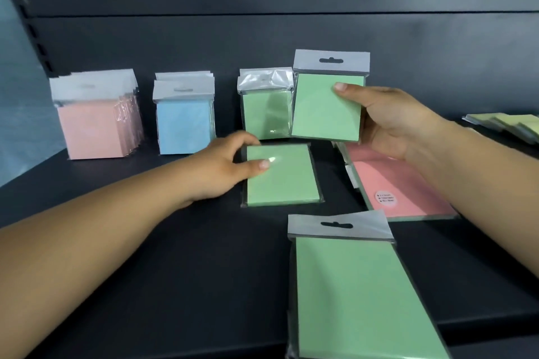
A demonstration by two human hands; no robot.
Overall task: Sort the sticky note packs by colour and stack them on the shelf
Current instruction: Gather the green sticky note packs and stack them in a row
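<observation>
My right hand (pixel 390 122) holds a green sticky note pack (pixel 323 108) upright above the shelf, thumb on its front, just right of the standing green stack (pixel 264 114). My left hand (pixel 224 169) grips the left edge of another green pack (pixel 281 176) lying flat on the dark shelf (pixel 175 256). A third green pack (pixel 361 297) lies flat near the front edge. A pink pack (pixel 399 183) lies flat under my right wrist. Standing at the back are a pink stack (pixel 93 125) and a blue stack (pixel 183 122).
Several pale yellow-green packs (pixel 507 125) lie at the far right of the shelf. The dark back panel (pixel 262 38) rises behind the stacks. A slotted upright (pixel 26 17) runs along the left side.
</observation>
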